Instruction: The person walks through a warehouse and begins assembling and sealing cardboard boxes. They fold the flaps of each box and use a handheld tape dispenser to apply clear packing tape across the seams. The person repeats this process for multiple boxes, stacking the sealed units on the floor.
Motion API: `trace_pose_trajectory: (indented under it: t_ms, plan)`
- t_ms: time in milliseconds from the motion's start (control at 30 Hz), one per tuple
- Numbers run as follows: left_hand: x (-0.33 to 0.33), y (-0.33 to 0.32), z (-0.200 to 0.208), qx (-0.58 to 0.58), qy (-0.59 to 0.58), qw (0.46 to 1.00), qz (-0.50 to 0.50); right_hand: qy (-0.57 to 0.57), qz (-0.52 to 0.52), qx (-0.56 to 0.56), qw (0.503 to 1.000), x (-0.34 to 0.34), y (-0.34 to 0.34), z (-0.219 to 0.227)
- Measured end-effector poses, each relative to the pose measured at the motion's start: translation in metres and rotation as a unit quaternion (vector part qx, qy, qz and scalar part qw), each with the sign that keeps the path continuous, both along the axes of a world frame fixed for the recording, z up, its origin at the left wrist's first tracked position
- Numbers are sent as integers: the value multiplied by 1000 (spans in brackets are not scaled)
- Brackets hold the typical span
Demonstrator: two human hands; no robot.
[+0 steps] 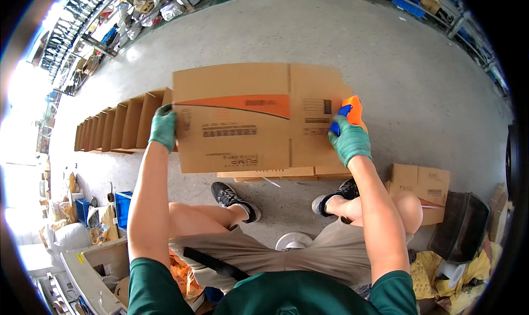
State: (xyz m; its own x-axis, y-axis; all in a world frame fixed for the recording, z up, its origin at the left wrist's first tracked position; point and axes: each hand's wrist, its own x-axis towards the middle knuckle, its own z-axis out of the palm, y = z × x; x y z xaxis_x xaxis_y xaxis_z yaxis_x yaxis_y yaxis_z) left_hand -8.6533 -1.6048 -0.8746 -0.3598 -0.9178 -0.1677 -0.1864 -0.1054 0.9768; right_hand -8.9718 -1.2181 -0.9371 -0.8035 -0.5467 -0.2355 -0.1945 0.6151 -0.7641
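A flat, folded cardboard carton point(234, 141) with an orange printed stripe is held up in front of me, over the floor. My left hand point(163, 126), in a green glove, is closed on its left edge. At the carton's right edge my right hand point(351, 140), also gloved, is wrapped round an orange and blue hand tool that looks like a tape dispenser point(350, 114). Whether the right fingers also grip the carton cannot be told. Beneath it, more flat cartons point(300, 172) lie between my feet, mostly hidden.
A row of open, upright cartons point(127, 122) stands on the floor at the left. To the right are a closed carton point(421, 185) and a black bin point(460, 227). A blue crate point(123, 207) is at the left; shelving point(104, 45) lines the far left.
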Motion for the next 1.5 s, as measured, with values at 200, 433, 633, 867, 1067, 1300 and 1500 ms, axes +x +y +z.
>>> trace_pose_trajectory:
  t_ms: [200, 433, 633, 867, 1067, 1300, 1500]
  plan:
    - [54, -30, -7, -109, -34, 985, 131, -186, -172, -36, 967, 24, 3, -7]
    - [49, -14, -4, -152, -54, 984, 69, 305, 133, 71, 940, 39, -3, 137]
    - [35, -6, -9, -225, -73, 969, 67, 580, 183, 1, 794, 52, -63, 174]
    - [40, -6, -14, -212, -60, 972, 78, 541, 204, -86, 811, 57, -59, 152]
    - [46, 3, -6, -160, 70, 984, 27, 487, 254, -169, 818, 61, -68, 177]
    - [79, 40, 39, 45, 1, 966, -255, 404, 374, -161, 819, 47, -67, 216]
    - [43, 70, 69, -189, -127, 926, -302, 249, 335, -137, 898, 28, -68, 142]
